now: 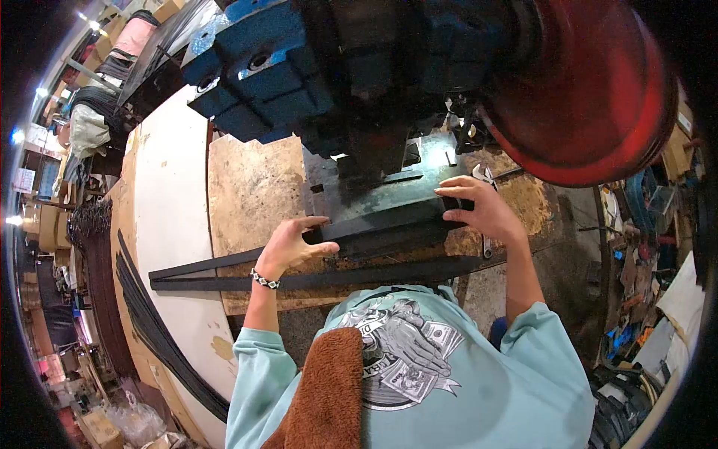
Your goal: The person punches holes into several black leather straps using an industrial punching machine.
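Observation:
A long black strap (pixel 232 283) doubles back at its left end, its two lengths running across the wooden bench toward me. My left hand (pixel 288 245) is closed on the upper length, thumb below and fingers above, at the front edge of the metal machine bed (pixel 359 206). Farther right, my right hand (pixel 490 209) grips the same dark length near its right end, fingers on top and thumb underneath. The lower length lies loose between my hands and my body. Over the bed hangs the dark head of a blue machine (pixel 277 67), close beyond both hands.
A big red wheel (pixel 591 97) juts out at the upper right. A wrench (pixel 482 176) lies beside my right hand. Several black strips (pixel 161 329) rest on the white board (pixel 172 172) at left. Dark strips hang in a bundle (pixel 108 277) farther left.

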Demonstrator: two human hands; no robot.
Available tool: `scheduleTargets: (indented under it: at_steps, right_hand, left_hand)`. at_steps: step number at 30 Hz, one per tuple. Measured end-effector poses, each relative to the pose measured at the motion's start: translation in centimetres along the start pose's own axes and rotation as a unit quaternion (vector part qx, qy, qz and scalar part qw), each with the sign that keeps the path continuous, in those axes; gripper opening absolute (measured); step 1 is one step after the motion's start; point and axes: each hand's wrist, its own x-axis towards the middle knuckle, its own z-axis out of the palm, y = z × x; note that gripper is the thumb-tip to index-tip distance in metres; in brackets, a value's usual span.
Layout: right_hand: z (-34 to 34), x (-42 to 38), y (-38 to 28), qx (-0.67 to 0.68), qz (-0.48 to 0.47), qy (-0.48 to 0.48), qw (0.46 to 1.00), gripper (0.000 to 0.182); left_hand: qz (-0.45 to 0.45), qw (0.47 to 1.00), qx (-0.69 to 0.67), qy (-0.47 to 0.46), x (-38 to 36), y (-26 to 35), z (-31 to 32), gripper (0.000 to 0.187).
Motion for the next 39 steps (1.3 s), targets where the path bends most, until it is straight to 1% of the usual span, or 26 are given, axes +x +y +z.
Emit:
scheduleTargets:
  at_steps: [2,3,4,5,6,8,9,11,12,15,16,19,20,21,23,24,28,30,33,34,37,38,39]
  right_hand:
    - [-1.3,0.8,-1.9,0.046,0.047,-0.006,0.998,0.042]
    - [-0.8,1.0,-1.6,0.024,0.048,0.025,0.998,0.042]
    - [0.0,1.1,-0.9,0.002,0.048,0.055,0.997,0.041]
    - [0.4,1.5,-1.1,-0.020,0.048,0.085,0.995,0.041]
    - [0.0,1.7,-1.6,-0.049,0.033,0.084,0.995,0.043]
    - [0.1,2.9,-1.5,-0.087,0.054,0.072,0.992,0.044]
    - [0.2,3.4,-1.1,-0.107,0.064,0.067,0.990,0.045]
    - [1.5,3.9,0.9,-0.133,0.036,0.089,0.986,0.044]
    - [2.2,4.1,1.9,-0.146,0.023,0.100,0.984,0.043]
    - [4.2,4.2,3.2,-0.178,0.052,0.151,0.971,0.049]
    - [4.4,4.3,3.5,-0.189,0.042,0.150,0.970,0.050]
    - [5.0,4.4,3.3,-0.228,0.021,0.141,0.963,0.054]
    - [5.2,4.3,3.4,-0.245,0.018,0.137,0.960,0.054]
    - [5.3,4.2,3.2,-0.264,0.016,0.133,0.955,0.055]
    - [5.2,4.1,3.2,-0.257,0.020,0.115,0.959,0.054]
    - [5.3,4.1,3.3,-0.263,0.019,0.113,0.958,0.054]
    - [4.8,4.0,2.2,-0.302,0.052,0.085,0.948,0.054]
    - [5.4,3.9,2.5,-0.318,0.046,0.104,0.941,0.056]
    - [5.8,3.9,2.0,-0.329,0.055,0.111,0.936,0.061]
    - [6.0,4.0,1.7,-0.330,0.062,0.109,0.936,0.064]
    - [7.3,4.5,0.3,-0.285,0.056,0.070,0.954,0.073]
    - [7.5,5.0,-1.4,-0.250,0.082,0.032,0.964,0.080]
    - [8.5,5.4,-2.2,-0.255,0.089,0.037,0.962,0.082]
  left_hand:
    - [0.009,0.996,-0.080,0.042,0.6,0.8,-0.1,0.069]
    - [0.012,0.991,-0.120,0.062,1.0,1.2,-0.2,0.070]
    - [-0.012,0.992,-0.119,0.031,1.5,1.1,-0.6,0.064]
    - [-0.017,0.992,-0.125,0.028,2.0,1.2,-0.6,0.061]
    - [-0.022,0.991,-0.131,0.026,2.6,1.2,-0.6,0.058]
    - [-0.031,0.989,-0.142,0.011,3.5,0.5,-0.5,0.051]
    - [-0.020,0.987,-0.159,0.019,3.7,0.0,-0.4,0.050]
    - [0.005,0.981,-0.190,0.031,4.3,-0.8,-0.3,0.047]
    - [-0.014,0.980,-0.197,0.020,4.3,-0.2,-1.2,0.044]
    - [-0.004,0.986,-0.167,0.010,5.1,-2.2,-2.4,0.039]
    - [-0.002,0.992,-0.127,0.017,5.3,-2.9,-2.7,0.033]
    - [0.054,0.995,-0.071,0.037,6.3,-5.8,-3.4,0.032]
    - [0.024,0.999,-0.009,0.025,6.4,-4.8,-4.6,0.035]
    - [0.025,0.999,0.016,0.023,6.6,-4.4,-5.2,0.034]
    - [0.027,0.997,0.069,0.019,7.0,-4.1,-5.9,0.034]
    - [0.080,0.990,0.097,0.058,7.2,-4.5,-5.6,0.035]
    - [0.069,0.986,0.147,0.043,7.7,-4.0,-5.8,0.034]
    - [0.064,0.980,0.180,0.048,7.5,-3.1,-5.5,0.034]
    - [0.040,0.988,0.133,0.067,7.3,-3.1,-4.9,0.034]
    - [0.039,0.988,0.137,0.066,7.3,-3.1,-4.7,0.034]
    - [0.043,0.986,0.146,0.066,7.4,-2.9,-4.6,0.035]
    - [0.046,0.986,0.147,0.067,7.4,-3.1,-4.5,0.036]
    - [0.050,0.986,0.147,0.068,7.5,-3.2,-4.5,0.037]
